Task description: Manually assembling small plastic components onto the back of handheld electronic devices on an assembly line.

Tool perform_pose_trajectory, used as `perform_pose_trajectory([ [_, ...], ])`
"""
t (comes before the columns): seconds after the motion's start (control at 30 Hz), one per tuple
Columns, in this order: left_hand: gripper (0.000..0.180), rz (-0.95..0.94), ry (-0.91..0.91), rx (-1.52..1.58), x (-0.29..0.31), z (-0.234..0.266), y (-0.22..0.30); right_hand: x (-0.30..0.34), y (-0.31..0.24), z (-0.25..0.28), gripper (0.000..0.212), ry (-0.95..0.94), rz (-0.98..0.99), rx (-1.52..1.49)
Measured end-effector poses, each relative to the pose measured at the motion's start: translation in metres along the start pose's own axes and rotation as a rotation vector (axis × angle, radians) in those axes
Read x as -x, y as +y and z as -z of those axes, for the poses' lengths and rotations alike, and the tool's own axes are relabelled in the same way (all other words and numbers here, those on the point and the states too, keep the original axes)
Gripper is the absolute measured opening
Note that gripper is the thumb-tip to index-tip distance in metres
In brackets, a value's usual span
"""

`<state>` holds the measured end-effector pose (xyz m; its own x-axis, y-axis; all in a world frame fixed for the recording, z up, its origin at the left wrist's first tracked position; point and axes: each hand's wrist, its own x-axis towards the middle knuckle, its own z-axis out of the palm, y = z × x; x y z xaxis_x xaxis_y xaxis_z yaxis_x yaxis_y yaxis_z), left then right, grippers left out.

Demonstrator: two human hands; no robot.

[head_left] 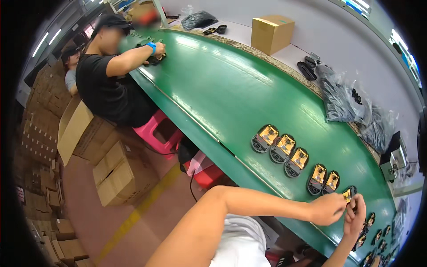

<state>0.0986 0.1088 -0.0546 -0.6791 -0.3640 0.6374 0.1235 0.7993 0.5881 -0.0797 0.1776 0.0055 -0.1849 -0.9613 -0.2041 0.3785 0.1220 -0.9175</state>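
Several open computer mouse bases, black oval shells with amber circuit boards, lie on the green bench. Three form a group with one mouse base point(283, 148) in the middle; a pair, including another mouse base point(316, 179), sits closer to my hands. At the right, my right hand point(355, 216) grips one more mouse base point(349, 194) by its side with bent fingers. My left hand point(327, 210) is closed against that base's left edge; a small dark bit shows at its fingers, too hidden to name. Beyond my right hand lie several smaller black parts point(378, 235).
The green conveyor-like bench point(209, 84) curves away to a co-worker point(111, 80) handling parts at the far left. A cardboard box point(272, 34) and plastic bags point(340, 95) line the back ledge. Below stand a pink stool point(156, 131) and a large carton point(122, 175).
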Motion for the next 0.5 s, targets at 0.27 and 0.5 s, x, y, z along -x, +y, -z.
perform_pose_trajectory([
  [0.27,0.033,1.128,0.157,1.677,0.022,0.042,0.027,0.014,0.032,-0.14,0.01,0.043,0.686,1.068],
  [0.5,0.034,1.158,0.258,1.802,0.022,0.045,0.029,0.023,0.055,-0.121,0.022,0.195,0.704,0.997],
])
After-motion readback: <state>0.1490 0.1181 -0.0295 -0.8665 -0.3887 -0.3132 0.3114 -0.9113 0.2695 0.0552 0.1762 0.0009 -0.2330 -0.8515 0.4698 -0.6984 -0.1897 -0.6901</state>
